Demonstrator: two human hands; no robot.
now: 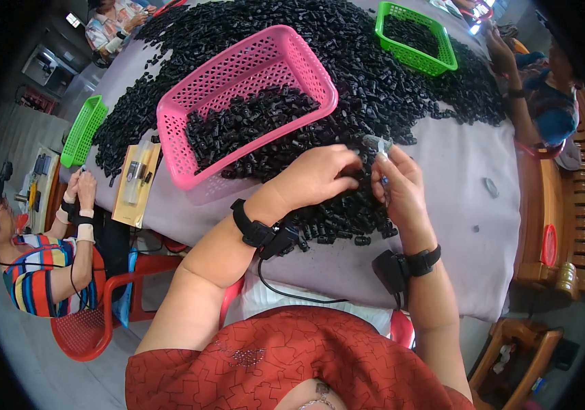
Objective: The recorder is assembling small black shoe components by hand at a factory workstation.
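My left hand [324, 175] reaches over a heap of small black plastic parts [347, 215], its fingers bent and apart, fingertips slightly blurred, with nothing visible in them. Close beside it, my right hand [401, 179] pinches a small clear plastic piece [377, 143] that sticks out above the thumb. Something thin and bluish shows below those fingers, too small to name. Beyond my left hand stands a pink perforated basket [248, 147], tilted on the heap and partly filled with the same black parts. Straps with black boxes sit on both my wrists.
A green basket [419, 61] stands at the far right, another green basket [82, 133] at the left edge. A yellow box [128, 213] lies left of the pink basket. A clear piece [490, 188] rests on the grey tablecloth [460, 239]. Other people sit around the table.
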